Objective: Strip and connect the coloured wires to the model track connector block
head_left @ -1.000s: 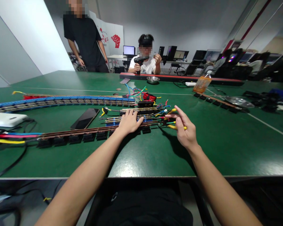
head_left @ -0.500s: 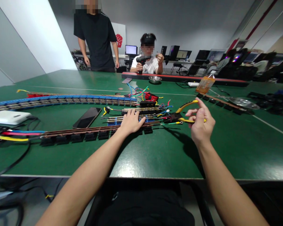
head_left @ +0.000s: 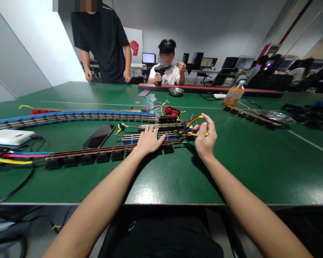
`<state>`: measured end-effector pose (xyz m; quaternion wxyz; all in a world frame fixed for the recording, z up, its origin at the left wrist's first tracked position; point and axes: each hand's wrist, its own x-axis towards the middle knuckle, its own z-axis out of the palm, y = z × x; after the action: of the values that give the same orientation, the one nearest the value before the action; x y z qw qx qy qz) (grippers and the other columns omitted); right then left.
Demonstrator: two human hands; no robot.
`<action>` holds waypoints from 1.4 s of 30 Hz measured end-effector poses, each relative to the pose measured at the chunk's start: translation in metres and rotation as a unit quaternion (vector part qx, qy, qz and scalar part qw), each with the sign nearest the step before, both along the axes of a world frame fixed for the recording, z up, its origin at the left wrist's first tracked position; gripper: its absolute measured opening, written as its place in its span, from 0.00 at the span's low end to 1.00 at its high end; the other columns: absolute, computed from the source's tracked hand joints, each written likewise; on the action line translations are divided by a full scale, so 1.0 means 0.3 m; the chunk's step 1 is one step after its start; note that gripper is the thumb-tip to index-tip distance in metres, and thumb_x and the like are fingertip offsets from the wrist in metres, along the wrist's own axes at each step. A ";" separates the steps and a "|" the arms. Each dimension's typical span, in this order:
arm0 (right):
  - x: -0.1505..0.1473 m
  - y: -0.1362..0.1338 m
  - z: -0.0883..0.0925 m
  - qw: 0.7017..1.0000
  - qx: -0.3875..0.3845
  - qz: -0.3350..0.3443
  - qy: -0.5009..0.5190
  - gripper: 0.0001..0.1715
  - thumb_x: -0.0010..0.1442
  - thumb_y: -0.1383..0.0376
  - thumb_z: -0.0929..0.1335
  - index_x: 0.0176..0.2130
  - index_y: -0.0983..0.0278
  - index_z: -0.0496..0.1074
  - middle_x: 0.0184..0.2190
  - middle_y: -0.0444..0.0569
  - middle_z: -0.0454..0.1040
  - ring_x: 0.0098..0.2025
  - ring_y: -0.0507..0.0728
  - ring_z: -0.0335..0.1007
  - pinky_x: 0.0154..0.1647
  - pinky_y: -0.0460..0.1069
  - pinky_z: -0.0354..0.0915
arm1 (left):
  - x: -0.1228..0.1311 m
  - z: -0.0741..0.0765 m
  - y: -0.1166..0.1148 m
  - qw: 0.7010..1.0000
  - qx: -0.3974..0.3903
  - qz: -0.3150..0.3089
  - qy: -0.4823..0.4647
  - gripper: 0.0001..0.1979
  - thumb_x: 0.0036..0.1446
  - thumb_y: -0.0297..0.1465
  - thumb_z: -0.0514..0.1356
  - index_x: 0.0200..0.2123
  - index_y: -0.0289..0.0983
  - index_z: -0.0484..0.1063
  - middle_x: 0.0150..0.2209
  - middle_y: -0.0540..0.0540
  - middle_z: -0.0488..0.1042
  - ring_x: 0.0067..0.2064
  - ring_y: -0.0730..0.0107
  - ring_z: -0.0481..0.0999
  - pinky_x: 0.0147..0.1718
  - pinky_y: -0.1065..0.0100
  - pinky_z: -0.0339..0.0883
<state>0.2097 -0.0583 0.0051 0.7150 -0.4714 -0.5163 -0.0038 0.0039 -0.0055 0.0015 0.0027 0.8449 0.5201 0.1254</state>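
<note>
My left hand (head_left: 150, 140) lies flat with its fingers spread on a short rail section with brass-coloured bars on blue supports (head_left: 130, 138). My right hand (head_left: 206, 139) is closed around the yellow-handled pliers (head_left: 195, 121), whose handles are spread apart. The pliers' dark head points left at the right end of the rails, among wires and lugs; whether the jaws touch anything I cannot tell. A longer track with copper-coloured bars on black feet (head_left: 83, 154) runs left from beneath my left wrist.
A dark phone (head_left: 99, 136) lies left of my left hand. Behind it curves a blue track (head_left: 70, 115). Further back are red connectors (head_left: 172, 111), a metal bowl (head_left: 176, 91) and an orange bottle (head_left: 233, 96). One person sits opposite holding a power drill (head_left: 161, 70); another stands at left.
My right hand has moved left with the pliers, bringing their head to the ends of the rails. My left hand stays in place. The standing person has shifted left and leans closer to the table.
</note>
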 end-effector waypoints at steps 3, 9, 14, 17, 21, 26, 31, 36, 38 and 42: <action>-0.011 -0.014 -0.016 1.000 0.018 -0.008 -0.023 0.18 0.70 0.55 0.60 0.53 0.59 0.69 0.27 0.43 0.70 0.27 0.51 0.69 0.29 0.47 0.67 | 0.000 0.001 0.000 1.000 -0.002 0.001 0.001 0.32 0.68 0.49 0.45 0.63 0.31 0.64 0.66 0.33 0.61 0.68 0.46 0.57 0.58 0.47 0.64; -0.028 -0.031 -0.061 0.991 0.045 -0.010 -0.123 0.12 0.70 0.58 0.62 0.51 0.58 0.64 0.32 0.44 0.69 0.28 0.52 0.68 0.29 0.48 0.68 | -0.001 0.000 0.000 1.000 -0.003 0.001 0.003 0.32 0.69 0.49 0.45 0.64 0.31 0.63 0.67 0.32 0.60 0.69 0.45 0.56 0.59 0.46 0.63; -0.034 -0.050 -0.055 0.971 0.086 -0.036 -0.221 0.10 0.68 0.60 0.63 0.48 0.60 0.66 0.41 0.51 0.69 0.32 0.53 0.67 0.27 0.49 0.67 | -0.002 0.000 0.000 1.000 0.001 0.003 0.002 0.32 0.68 0.49 0.46 0.63 0.32 0.64 0.67 0.33 0.60 0.68 0.45 0.57 0.59 0.46 0.63; -0.039 -0.056 -0.038 0.958 0.108 -0.016 -0.264 0.11 0.66 0.63 0.65 0.49 0.60 0.65 0.44 0.54 0.71 0.40 0.57 0.71 0.29 0.50 0.69 | -0.002 0.000 -0.002 1.000 0.006 0.004 0.001 0.32 0.68 0.49 0.46 0.63 0.32 0.64 0.66 0.33 0.61 0.68 0.45 0.57 0.59 0.46 0.63; -0.050 -0.058 -0.036 0.934 0.127 0.035 -0.331 0.14 0.65 0.66 0.66 0.51 0.59 0.64 0.43 0.53 0.75 0.45 0.60 0.75 0.40 0.55 0.74 | -0.002 -0.004 -0.002 1.000 0.013 0.001 0.002 0.32 0.68 0.49 0.46 0.63 0.32 0.64 0.66 0.33 0.61 0.68 0.46 0.58 0.59 0.47 0.64; -0.066 -0.061 -0.048 0.904 0.128 0.065 -0.402 0.17 0.64 0.67 0.68 0.52 0.59 0.64 0.43 0.53 0.78 0.43 0.59 0.77 0.42 0.54 0.74 | 0.000 -0.006 0.002 1.000 0.013 -0.004 -0.001 0.32 0.68 0.49 0.46 0.63 0.31 0.64 0.66 0.32 0.61 0.68 0.45 0.58 0.59 0.47 0.63; -0.067 -0.066 -0.031 0.909 0.115 0.058 -0.396 0.20 0.63 0.70 0.67 0.54 0.60 0.66 0.43 0.54 0.78 0.44 0.59 0.77 0.44 0.54 0.74 | -0.002 -0.005 0.002 1.000 0.011 -0.005 -0.002 0.32 0.68 0.49 0.46 0.63 0.31 0.64 0.66 0.33 0.61 0.68 0.45 0.57 0.59 0.46 0.63; -0.067 -0.066 -0.026 0.892 0.112 0.091 -0.428 0.17 0.62 0.73 0.66 0.49 0.59 0.72 0.43 0.53 0.79 0.40 0.57 0.76 0.40 0.51 0.73 | -0.004 -0.006 0.000 1.000 0.006 0.000 0.005 0.32 0.68 0.50 0.45 0.63 0.33 0.64 0.67 0.33 0.60 0.68 0.47 0.57 0.59 0.47 0.63; -0.067 -0.065 -0.030 0.888 0.110 0.098 -0.435 0.17 0.62 0.73 0.65 0.48 0.59 0.72 0.43 0.52 0.79 0.40 0.56 0.76 0.38 0.51 0.72 | -0.004 -0.006 -0.001 1.000 0.003 0.001 0.004 0.32 0.68 0.50 0.45 0.63 0.33 0.64 0.67 0.33 0.60 0.68 0.47 0.57 0.60 0.48 0.62; -0.065 -0.064 -0.030 0.879 0.107 0.109 -0.451 0.19 0.60 0.74 0.63 0.48 0.59 0.72 0.43 0.52 0.79 0.38 0.55 0.74 0.38 0.51 0.72 | -0.003 -0.001 -0.002 1.000 0.001 0.002 0.002 0.31 0.68 0.49 0.45 0.62 0.35 0.64 0.67 0.34 0.60 0.68 0.48 0.57 0.59 0.49 0.62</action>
<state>0.1902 -0.0775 -0.0040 0.4469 -0.2800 -0.8274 -0.1932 0.0030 -0.0061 0.0011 0.0007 0.8439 0.5220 0.1238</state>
